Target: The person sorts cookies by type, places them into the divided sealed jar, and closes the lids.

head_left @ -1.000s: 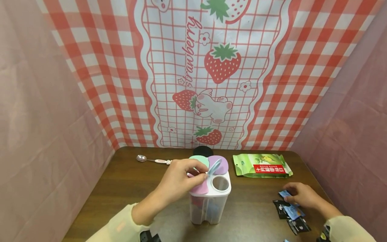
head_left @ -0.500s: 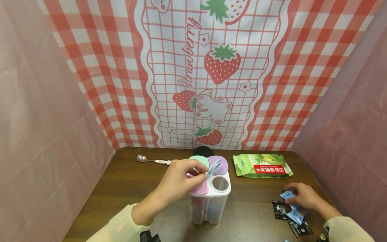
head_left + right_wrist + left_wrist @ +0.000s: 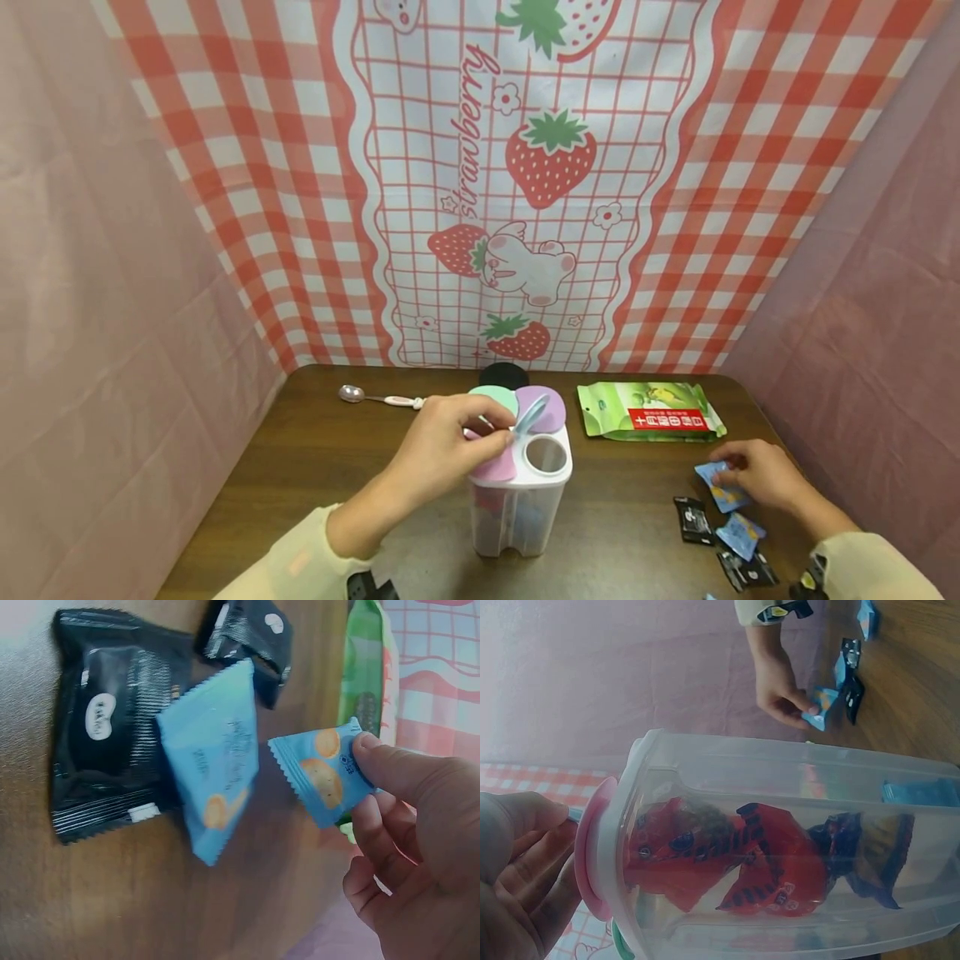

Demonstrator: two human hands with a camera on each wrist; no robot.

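A clear storage container (image 3: 517,525) with a white top stands mid-table. Its pale blue flap lid (image 3: 533,414) is pinched by my left hand (image 3: 450,437) and tilted up beside a round opening. Pink, green and purple lids cover the other openings. Red packets (image 3: 772,862) and a blue packet (image 3: 922,793) show through the wall in the left wrist view. My right hand (image 3: 761,479) pinches a small blue biscuit packet (image 3: 322,769) by one end, raised off the table. Another blue packet (image 3: 214,761) and black packets (image 3: 112,724) lie below it.
A green wipes pack (image 3: 651,411) lies at the back right. Behind the container is a black round object (image 3: 503,375). A spoon (image 3: 382,398) with a pale handle lies back left. Cloth curtains (image 3: 187,250) close in the table's sides and back.
My right hand has picked up a blue biscuit packet and lifted it slightly from the others, which shifted a little. The left hand has kept its hold on the blue lid.
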